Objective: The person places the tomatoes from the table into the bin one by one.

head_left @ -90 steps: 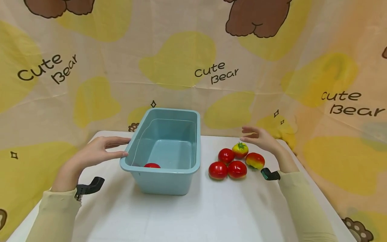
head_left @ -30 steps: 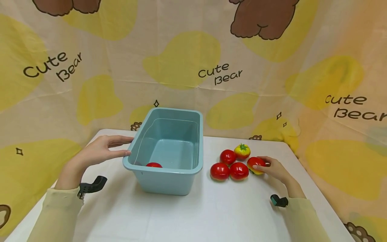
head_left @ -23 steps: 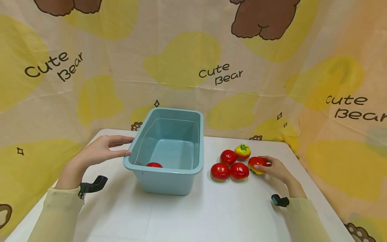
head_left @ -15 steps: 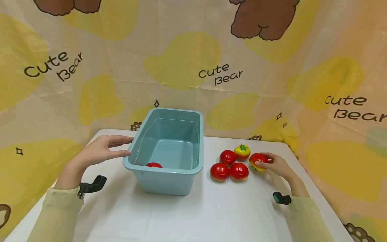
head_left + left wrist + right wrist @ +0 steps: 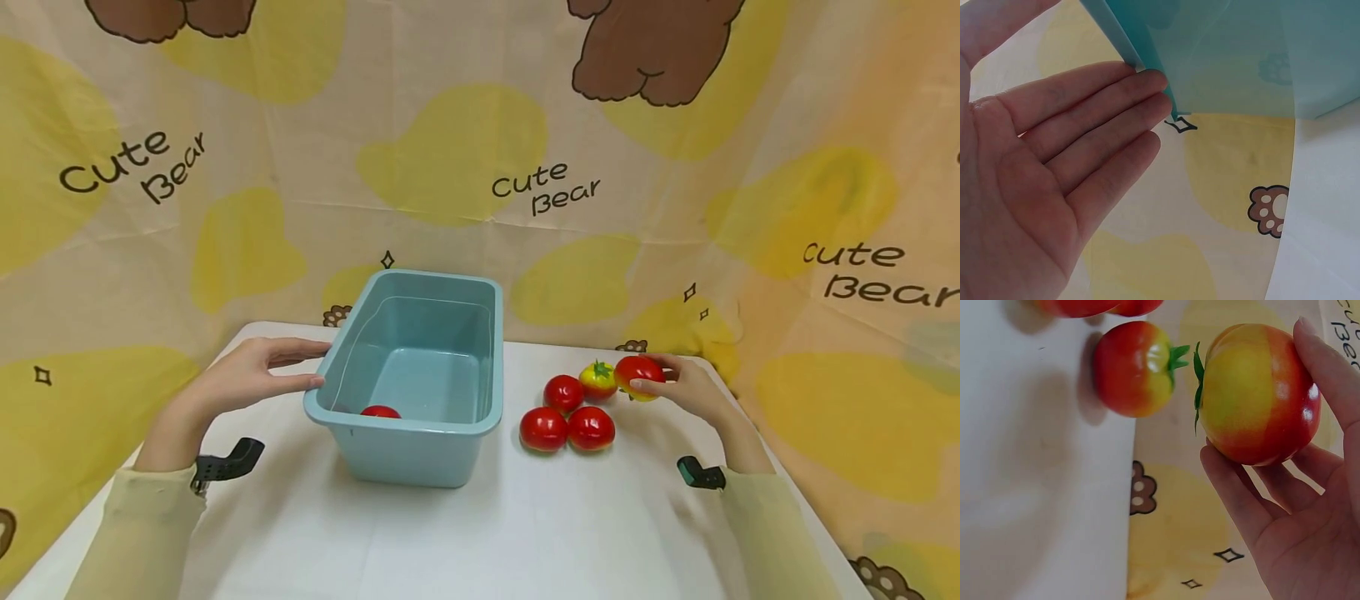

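Observation:
My right hand [image 5: 693, 390] holds a red and yellow tomato [image 5: 1260, 394] above the table, thumb on one side and fingers on the other. Its green leafy top points sideways in the right wrist view. Beside it on the table sit a yellow-topped tomato [image 5: 597, 381] with a green stem and several red tomatoes [image 5: 592, 429]. My left hand [image 5: 251, 379] rests its straight fingertips and thumb at the left rim of a blue-green plastic bin [image 5: 405, 468]. Inside the bin, one red tomato [image 5: 380, 412] shows partly behind the near wall.
The table [image 5: 525, 533] has a white top. A cloth backdrop [image 5: 442, 158] with bear prints and lettering hangs right behind it and along both sides. The bin stands left of the tomato group.
My right hand came down from above the group, took hold of the rightmost tomato and raised it off the table. My left hand stays at the bin's rim.

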`<state>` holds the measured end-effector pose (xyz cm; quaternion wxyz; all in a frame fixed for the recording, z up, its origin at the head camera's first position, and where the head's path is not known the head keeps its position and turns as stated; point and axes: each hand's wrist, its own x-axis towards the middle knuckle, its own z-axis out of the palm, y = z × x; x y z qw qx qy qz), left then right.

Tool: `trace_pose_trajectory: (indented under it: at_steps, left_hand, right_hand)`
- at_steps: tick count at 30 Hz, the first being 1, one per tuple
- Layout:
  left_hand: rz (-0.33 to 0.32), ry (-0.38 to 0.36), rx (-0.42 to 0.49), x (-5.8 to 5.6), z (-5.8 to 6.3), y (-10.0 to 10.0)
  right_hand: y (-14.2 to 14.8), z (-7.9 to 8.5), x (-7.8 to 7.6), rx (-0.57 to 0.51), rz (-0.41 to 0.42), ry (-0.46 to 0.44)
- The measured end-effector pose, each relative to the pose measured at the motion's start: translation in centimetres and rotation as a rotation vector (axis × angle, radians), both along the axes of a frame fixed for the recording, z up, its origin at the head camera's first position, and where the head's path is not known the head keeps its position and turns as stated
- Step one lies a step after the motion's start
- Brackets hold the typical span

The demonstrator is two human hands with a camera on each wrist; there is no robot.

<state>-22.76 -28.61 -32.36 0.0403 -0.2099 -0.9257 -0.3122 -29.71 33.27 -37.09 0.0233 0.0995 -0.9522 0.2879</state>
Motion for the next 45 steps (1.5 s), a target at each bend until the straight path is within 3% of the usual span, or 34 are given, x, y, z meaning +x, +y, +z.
trace_pose_trajectory:
  at_steps: [3, 11, 22, 35, 45]
  left_hand:
    - [0.003, -0.001, -0.005, 0.1, 0.0, 0.0]
    - [0.003, -0.001, 0.004, 0.1, 0.1, 0.0]
    - [-0.004, -0.013, 0.015, 0.0, 0.2, 0.0]
    - [0.005, -0.009, 0.006, 0.0, 0.1, 0.0]
    - [0.002, -0.004, 0.003, -0.1, 0.0, 0.0]
  right_hand:
    - [-0.6, 1.0, 0.0, 0.011, -0.005, -0.021]
    - [-2.3, 3.1, -0.5, -0.085, 0.068, -0.082]
    - [-4.5, 5.4, -1.3, -0.066, 0.136, -0.006]
    - [-7.5, 8.5, -2.0, -0.119, 0.213, -0.025]
    - [-9.5, 10.2, -2.6, -0.079, 0.233, -0.007]
